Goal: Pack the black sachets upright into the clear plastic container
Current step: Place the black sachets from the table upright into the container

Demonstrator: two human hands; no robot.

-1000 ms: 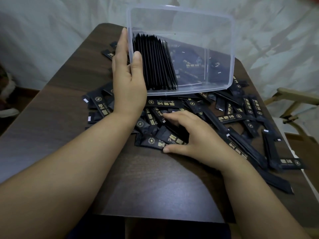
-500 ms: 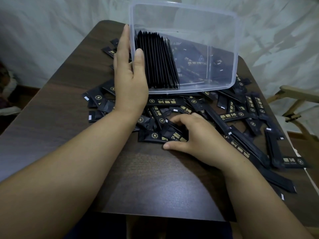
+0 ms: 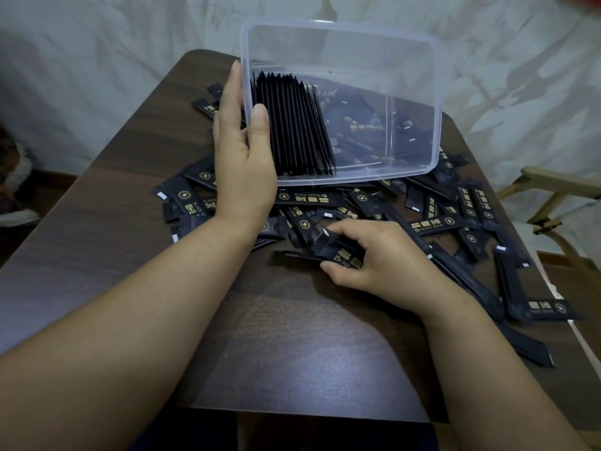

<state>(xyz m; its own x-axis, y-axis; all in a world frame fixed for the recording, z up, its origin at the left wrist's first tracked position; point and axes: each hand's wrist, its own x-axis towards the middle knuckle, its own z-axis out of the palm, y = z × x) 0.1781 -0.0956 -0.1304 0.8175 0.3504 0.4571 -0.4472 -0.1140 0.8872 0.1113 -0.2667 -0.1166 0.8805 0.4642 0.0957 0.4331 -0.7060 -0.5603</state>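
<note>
The clear plastic container (image 3: 413,102) is tipped toward me on the dark wooden table (image 3: 292,353). A row of black sachets (image 3: 292,125) stands packed against its left wall. My left hand (image 3: 244,157) grips that left wall, thumb inside against the row, fingers outside. Several loose black sachets (image 3: 432,222) with gold print lie scattered in front of and to the right of the container. My right hand (image 3: 380,258) sits on the pile and pinches a small bunch of sachets (image 3: 338,252) between thumb and fingers.
White cloth hangs behind the table. A wooden chair frame (image 3: 553,193) stands off the table's right edge. Sachets reach close to the right edge (image 3: 553,310). The table's near part in front of my arms holds nothing.
My right hand has gathered sachets from flat on the pile and lifted their left ends off the table. The container and left hand have barely shifted.
</note>
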